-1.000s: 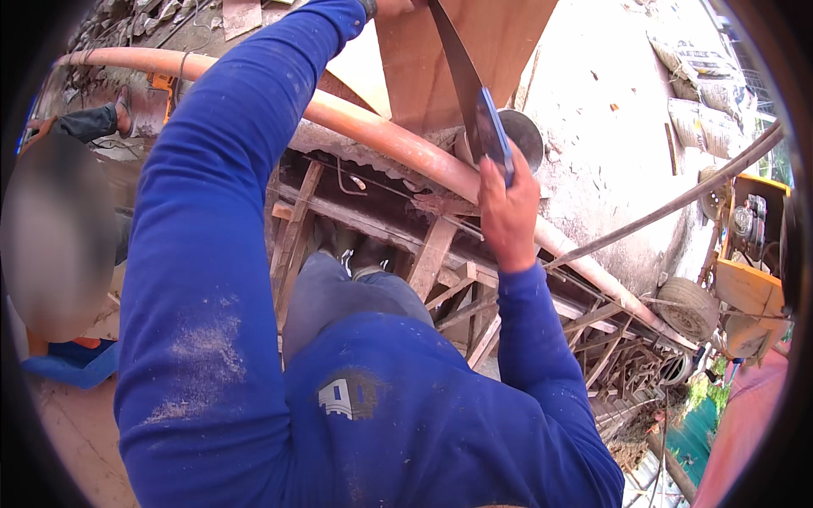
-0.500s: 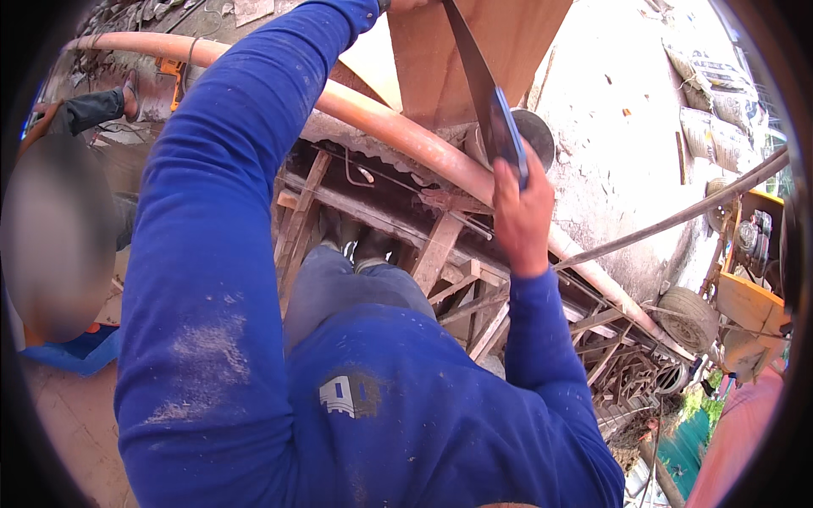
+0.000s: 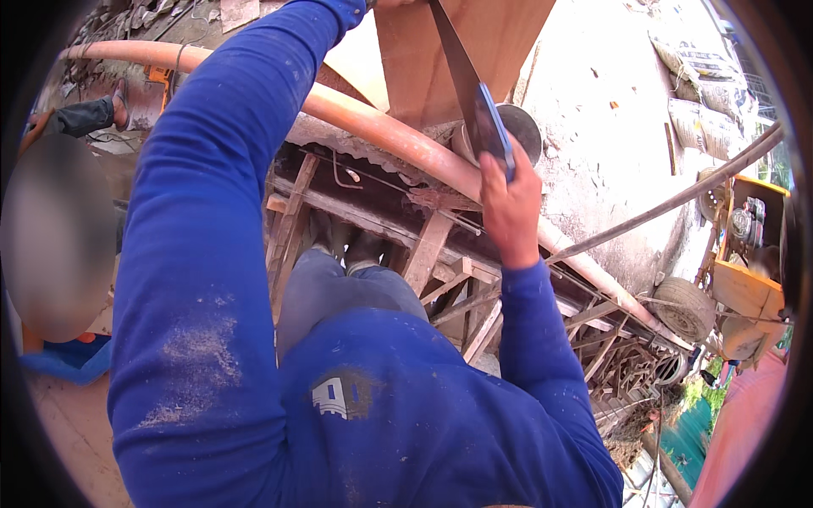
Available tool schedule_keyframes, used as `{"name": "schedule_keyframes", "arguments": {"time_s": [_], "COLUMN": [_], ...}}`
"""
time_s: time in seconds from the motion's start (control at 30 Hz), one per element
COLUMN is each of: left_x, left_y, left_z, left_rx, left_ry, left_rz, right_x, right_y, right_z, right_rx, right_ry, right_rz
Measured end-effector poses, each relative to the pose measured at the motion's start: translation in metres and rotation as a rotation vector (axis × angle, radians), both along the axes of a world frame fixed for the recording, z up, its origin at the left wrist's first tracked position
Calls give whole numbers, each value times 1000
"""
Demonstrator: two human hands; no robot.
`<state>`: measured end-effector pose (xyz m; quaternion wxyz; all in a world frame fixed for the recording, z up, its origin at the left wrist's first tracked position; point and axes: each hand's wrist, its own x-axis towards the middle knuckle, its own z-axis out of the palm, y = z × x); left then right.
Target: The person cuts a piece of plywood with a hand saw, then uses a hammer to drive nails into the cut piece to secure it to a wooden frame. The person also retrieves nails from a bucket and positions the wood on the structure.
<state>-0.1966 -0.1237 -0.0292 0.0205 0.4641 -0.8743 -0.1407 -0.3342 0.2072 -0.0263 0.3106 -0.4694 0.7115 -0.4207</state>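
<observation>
My right hand (image 3: 512, 203) is closed round the blue handle of a handsaw (image 3: 460, 63), whose dark blade slants up and left to the top edge. Behind the blade stands a reddish-brown wooden board (image 3: 487, 51). Only a sliver of my left hand (image 3: 396, 3) shows at the top edge, close to the blade's far end and the board's upper part. Its fingers are cut off by the picture's edge, so what it holds or touches is hidden.
A long orange pipe (image 3: 381, 127) crosses in front of me, over timber framing (image 3: 428, 254). A round container (image 3: 518, 135) stands beside the board. At right are sacks (image 3: 699, 127), a rope-like hose (image 3: 677, 203) and a wheeled yellow machine (image 3: 745, 284). Someone sits at left near an orange power tool (image 3: 158, 80).
The saw and my right hand have shifted slightly left and down in the picture, along with the whole scene. My grip on the handle stays the same.
</observation>
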Motion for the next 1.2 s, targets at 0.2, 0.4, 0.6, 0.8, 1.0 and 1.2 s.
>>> {"name": "schedule_keyframes", "arguments": {"time_s": [0.2, 0.4, 0.6, 0.8, 1.0, 1.2], "left_x": [-4, 21, 23, 33, 8, -60], "left_y": [6, -25, -25, -25, -49, -5], "left_z": [-2, -11, -37, -14, 30, 35], "left_rx": [-93, -97, -80, -11, -148, -143], "left_ry": [66, 108, 142, 40, 285, 25], "left_rz": [-70, 23, 88, 9, -153, -231], "right_x": [-1, -6, 0, -3, -14, -11], "right_y": [-134, 73, -6, 22, 55, 77], "right_z": [-13, -10, -11, -11, 10, 25], "right_rx": [-250, 10, 14, -87, -179, -104], "right_ry": [242, -5, 85, 42, 72, -1], "right_rz": [34, 40, 196, 101, 191, 117]}}
